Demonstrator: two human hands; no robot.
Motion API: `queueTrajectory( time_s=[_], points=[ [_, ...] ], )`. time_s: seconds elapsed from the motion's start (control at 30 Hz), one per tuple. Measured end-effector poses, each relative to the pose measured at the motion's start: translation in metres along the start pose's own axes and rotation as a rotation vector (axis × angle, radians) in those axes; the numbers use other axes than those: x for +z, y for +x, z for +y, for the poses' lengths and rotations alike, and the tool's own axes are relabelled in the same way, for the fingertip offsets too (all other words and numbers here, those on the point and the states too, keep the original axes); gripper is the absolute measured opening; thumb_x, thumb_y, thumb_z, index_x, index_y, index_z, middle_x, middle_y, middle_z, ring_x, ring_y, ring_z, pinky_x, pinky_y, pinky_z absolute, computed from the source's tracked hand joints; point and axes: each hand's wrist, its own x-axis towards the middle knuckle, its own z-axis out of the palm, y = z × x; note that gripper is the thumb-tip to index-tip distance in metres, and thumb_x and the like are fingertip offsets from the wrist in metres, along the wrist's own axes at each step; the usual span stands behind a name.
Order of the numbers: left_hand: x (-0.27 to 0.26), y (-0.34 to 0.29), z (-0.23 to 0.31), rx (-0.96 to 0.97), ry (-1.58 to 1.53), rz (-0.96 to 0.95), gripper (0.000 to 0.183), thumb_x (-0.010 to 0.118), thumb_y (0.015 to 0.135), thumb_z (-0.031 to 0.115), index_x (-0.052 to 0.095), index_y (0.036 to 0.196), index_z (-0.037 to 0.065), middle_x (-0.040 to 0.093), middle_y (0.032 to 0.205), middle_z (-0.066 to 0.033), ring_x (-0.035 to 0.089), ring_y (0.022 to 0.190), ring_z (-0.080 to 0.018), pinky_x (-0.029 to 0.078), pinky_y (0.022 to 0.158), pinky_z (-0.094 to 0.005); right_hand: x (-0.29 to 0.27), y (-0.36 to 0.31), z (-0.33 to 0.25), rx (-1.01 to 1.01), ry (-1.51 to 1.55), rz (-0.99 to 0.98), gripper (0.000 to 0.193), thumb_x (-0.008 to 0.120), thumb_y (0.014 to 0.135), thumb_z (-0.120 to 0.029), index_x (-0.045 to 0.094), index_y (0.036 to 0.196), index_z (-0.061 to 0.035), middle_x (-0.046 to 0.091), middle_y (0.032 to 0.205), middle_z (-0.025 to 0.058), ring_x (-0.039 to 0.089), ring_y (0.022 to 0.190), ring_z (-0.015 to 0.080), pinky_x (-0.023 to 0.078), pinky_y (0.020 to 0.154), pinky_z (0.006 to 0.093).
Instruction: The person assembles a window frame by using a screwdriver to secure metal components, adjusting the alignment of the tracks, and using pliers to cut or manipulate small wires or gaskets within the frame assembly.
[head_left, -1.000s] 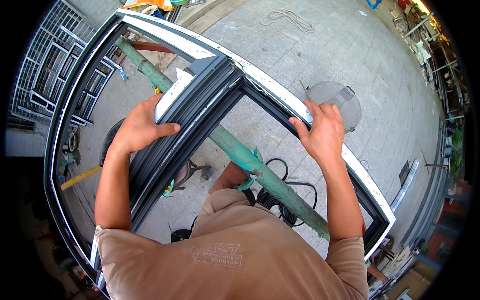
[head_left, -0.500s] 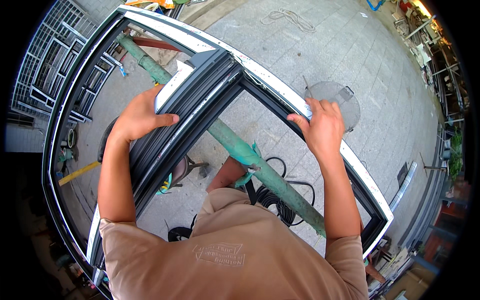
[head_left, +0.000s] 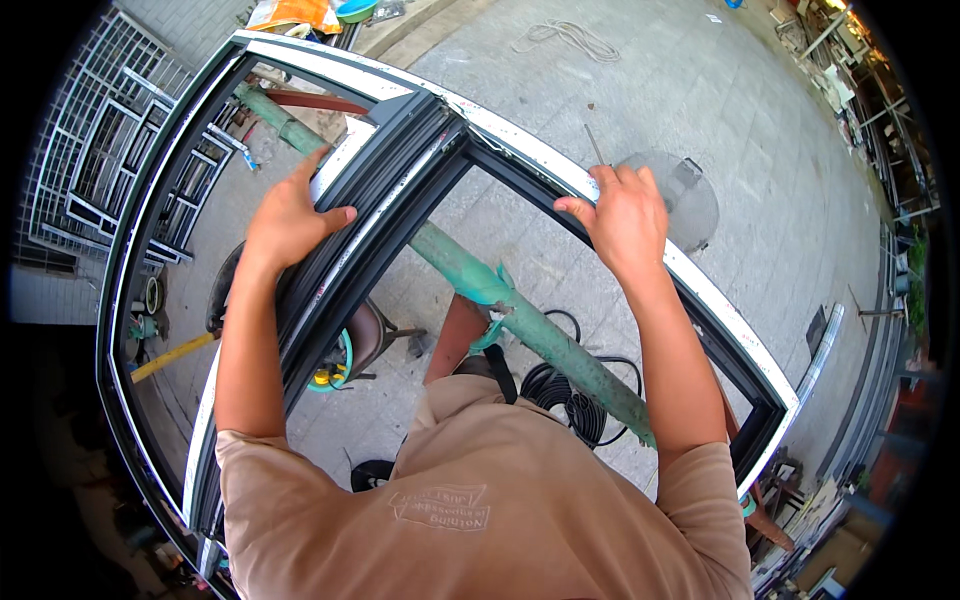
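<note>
A large window frame (head_left: 700, 305), dark grey with white-filmed faces, lies across a green pipe-like bar (head_left: 540, 330). Its thick dark inner bar (head_left: 375, 160) runs from the far rail down toward my left side. My left hand (head_left: 290, 220) grips this bar from its left edge, thumb over the dark profile; most of its fingers are hidden at the white strip. My right hand (head_left: 630, 215) holds the far white rail, with the fingers over its outer side and the thumb at the inner dark edge. No glass can be made out in the openings.
Below the frame lie a coiled black hose (head_left: 570, 395) and a chair (head_left: 370, 340) beside a teal basin. Barred metal panels (head_left: 100, 150) lean at the far left. A round mesh disc (head_left: 690, 205) and a pale rope (head_left: 570, 38) lie on the paved ground.
The view has shifted slightly. Both hands keep their hold on the frame, my left hand's index finger now reaching farther up along the white strip.
</note>
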Motion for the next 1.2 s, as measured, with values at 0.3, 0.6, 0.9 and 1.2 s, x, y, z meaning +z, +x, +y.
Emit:
queueTrajectory(
  time_s=[0.3, 0.6, 0.9, 1.2],
  points=[
    [0.093, 0.043, 0.116, 0.764, 0.004, 0.146, 0.072, 0.086, 0.093, 0.024, 0.057, 0.157, 0.006, 0.059, 0.158, -0.024, 0.05, 0.154, -0.0418, 0.041, 0.128, -0.0507, 0.001, 0.002, 0.003, -0.015, 0.01, -0.01, 0.061, 0.089, 0.076, -0.059, 0.082, 0.106, -0.0058, 0.075, 0.093, 0.0123, 0.068, 0.097, 0.0337, 0.058, 0.085, 0.0454],
    [0.152, 0.109, 0.123, 1.016, 0.163, 0.001, 0.058, 0.075, 0.102, 0.042, 0.062, 0.143, 0.003, 0.068, 0.128, -0.0183, 0.06, 0.129, -0.04, 0.043, 0.119, -0.0518, 0.006, -0.003, 0.006, -0.038, 0.0, 0.046, 0.068, 0.089, 0.074, -0.062, 0.084, 0.112, -0.0055, 0.075, 0.094, 0.0117, 0.069, 0.099, 0.0332, 0.059, 0.087, 0.0446],
    [0.149, 0.112, 0.129, 0.929, 0.13, -0.053, 0.052, 0.078, 0.098, 0.043, 0.064, 0.13, 0.004, 0.068, 0.122, -0.0184, 0.062, 0.122, -0.0412, 0.046, 0.11, -0.0516, -0.001, 0.002, 0.006, -0.026, 0.04, -0.051, 0.067, 0.09, 0.08, -0.059, 0.083, 0.118, -0.0046, 0.077, 0.101, 0.0139, 0.068, 0.103, 0.0346, 0.058, 0.092, 0.046],
    [0.145, 0.113, 0.134, 0.886, 0.104, -0.116, 0.052, 0.084, 0.093, 0.039, 0.067, 0.126, 0.002, 0.069, 0.118, -0.019, 0.062, 0.121, -0.0419, 0.049, 0.105, -0.0518, -0.011, 0.005, 0.009, 0.017, 0.144, -0.146, 0.06, 0.09, 0.086, -0.051, 0.081, 0.123, -0.0043, 0.077, 0.108, 0.0164, 0.067, 0.11, 0.0366, 0.058, 0.097, 0.0479]
  ],
)
